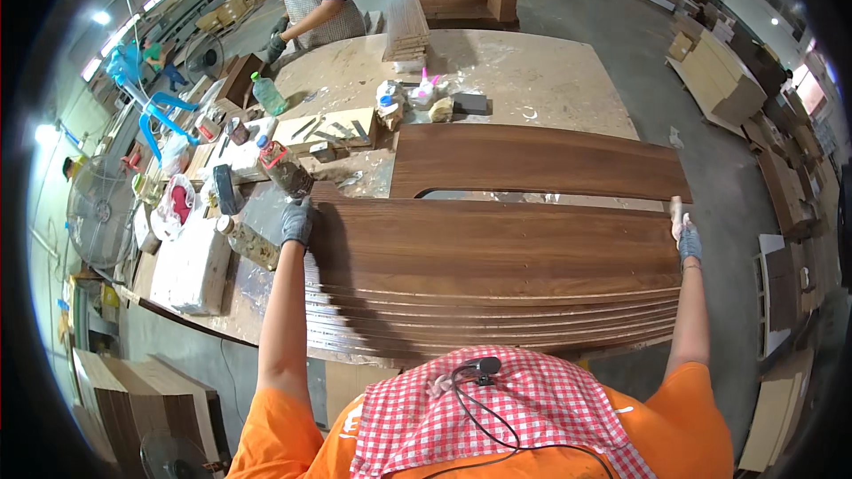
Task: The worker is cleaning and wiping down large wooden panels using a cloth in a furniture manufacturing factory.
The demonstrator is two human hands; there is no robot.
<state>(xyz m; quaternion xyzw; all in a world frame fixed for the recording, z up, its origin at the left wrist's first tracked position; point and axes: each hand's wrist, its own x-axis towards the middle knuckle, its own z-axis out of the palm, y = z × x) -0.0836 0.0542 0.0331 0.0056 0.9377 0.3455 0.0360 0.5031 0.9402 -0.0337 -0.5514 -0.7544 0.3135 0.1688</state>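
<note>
A stack of brown wood-grain boards point(497, 248) lies right in front of me, several layers deep. At the left end of the top board, my left hand point(297, 220) in a grey glove is closed on the edge. My right hand point(687, 235), in a grey glove with pale fingers, grips the same board's right end. Just beyond lies another brown board point(541, 160) with a long cut-out along its near edge. The undersides of both hands are hidden.
Left of the stack stand a jar with a red rim point(282, 167), a cloudy bottle point(248, 244), a white block point(191, 266) and a green bottle point(268, 94). Glue bottles point(426, 89) sit mid-table. A co-worker point(319, 0) stands at the far side. A fan point(99, 211) is at left.
</note>
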